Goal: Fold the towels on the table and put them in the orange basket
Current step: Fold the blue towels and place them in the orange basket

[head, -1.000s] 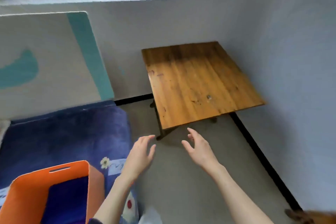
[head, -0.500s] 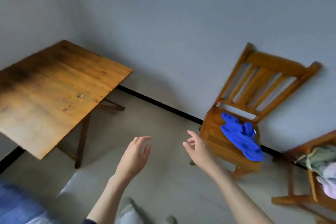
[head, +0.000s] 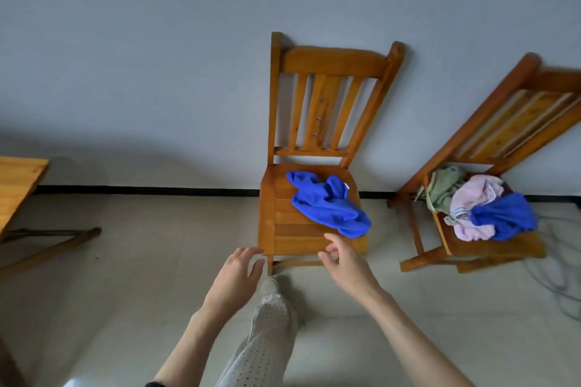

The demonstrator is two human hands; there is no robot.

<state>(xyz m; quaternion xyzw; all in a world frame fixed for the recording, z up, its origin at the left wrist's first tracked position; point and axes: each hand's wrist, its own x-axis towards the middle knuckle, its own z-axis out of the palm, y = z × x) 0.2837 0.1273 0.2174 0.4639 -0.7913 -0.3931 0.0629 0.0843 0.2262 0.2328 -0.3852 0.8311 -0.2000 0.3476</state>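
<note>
A crumpled blue towel (head: 328,203) lies on the seat of a wooden chair (head: 283,229) against the wall. A second chair (head: 490,245) to the right carries a pile: a green towel (head: 443,188), a pink towel (head: 474,201) and another blue towel (head: 503,217). My left hand (head: 235,276) hovers with relaxed fingers just before the first chair's front left corner. My right hand (head: 345,264) is held out over the seat's front edge, a little short of the blue towel, holding nothing. The orange basket is out of view.
A corner of the wooden table (head: 15,179) shows at the left edge, with its leg (head: 53,248) slanting over the floor. Grey cables (head: 559,276) lie on the floor at the far right. My leg and foot (head: 270,289) stand before the chair.
My view has swung right, from the table and orange basket to the two chairs with towels. Both hands stay held out in front, now close to the first chair's seat.
</note>
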